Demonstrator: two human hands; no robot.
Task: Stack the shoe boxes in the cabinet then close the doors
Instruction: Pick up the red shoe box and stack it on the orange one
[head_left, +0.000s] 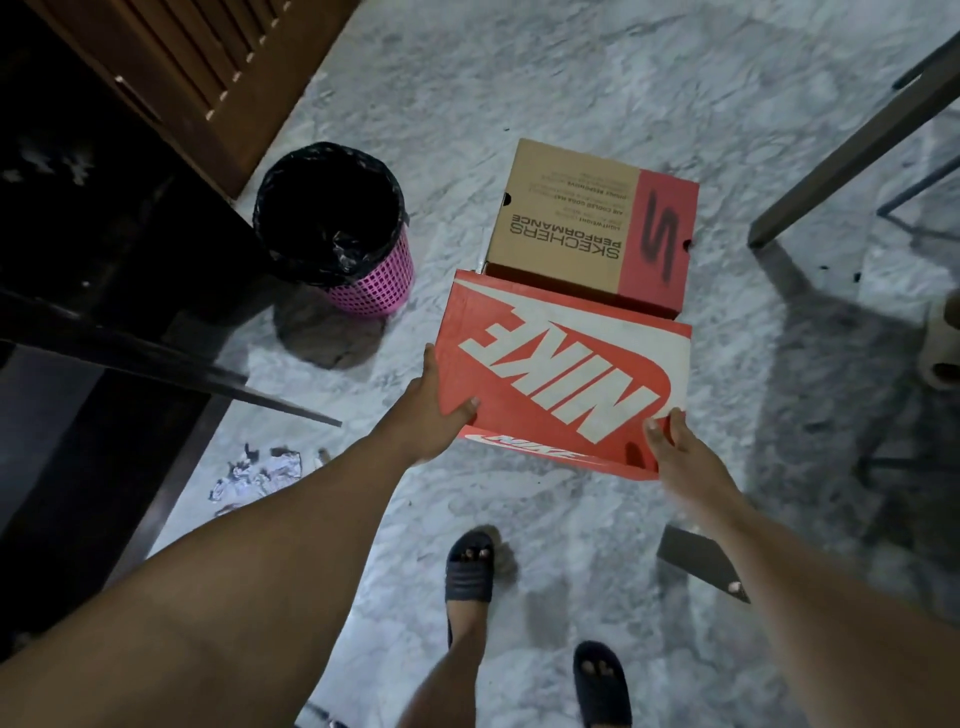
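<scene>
An orange Nike shoe box with a white logo on its lid is held between both my hands above the marble floor. My left hand grips its left near corner, thumb on the lid. My right hand grips the right near corner, thumb on top. Just beyond it a brown and red Skechers shoe box lies on the floor. The dark cabinet stands open at the left, with a louvred wooden door swung outward and a dark door edge nearer me.
A pink mesh bin with a black liner stands left of the boxes. Crumpled scraps lie by the cabinet base. A table leg slants at the right, a dark flat piece lies on the floor, and my sandalled feet are below.
</scene>
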